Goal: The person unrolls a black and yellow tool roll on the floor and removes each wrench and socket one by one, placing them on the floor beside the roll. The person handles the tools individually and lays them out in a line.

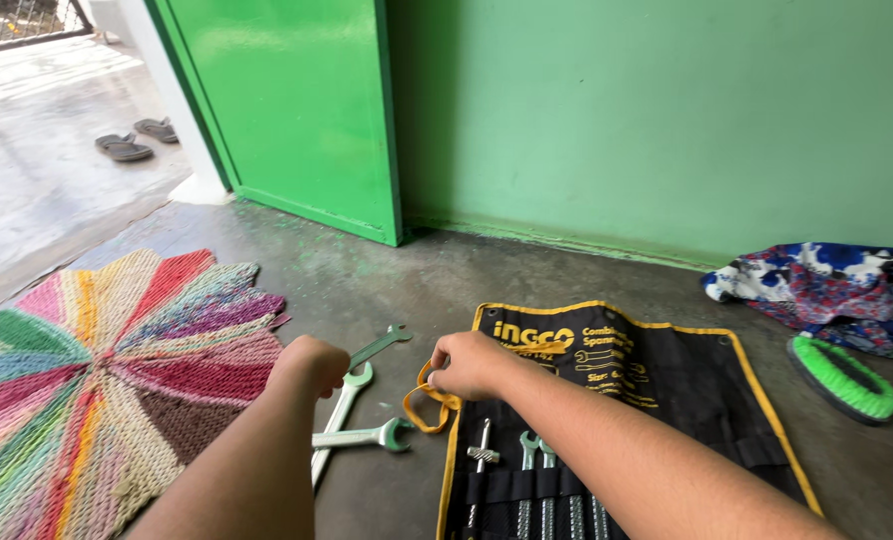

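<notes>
Three loose spanners (359,412) lie on the concrete floor (587,280) at lower centre of the frame, just left of a black tool roll (667,380) edged in yellow. Left hand (312,365) is a closed fist over the spanners; whether its grip has one, I cannot tell. Right hand (470,364) pinches the roll's yellow strap (422,408) at its left edge. More spanners (537,470) sit in the roll's pockets. A striped woven mat (87,370) fills the lower left; a green brush (847,378) lies at right.
</notes>
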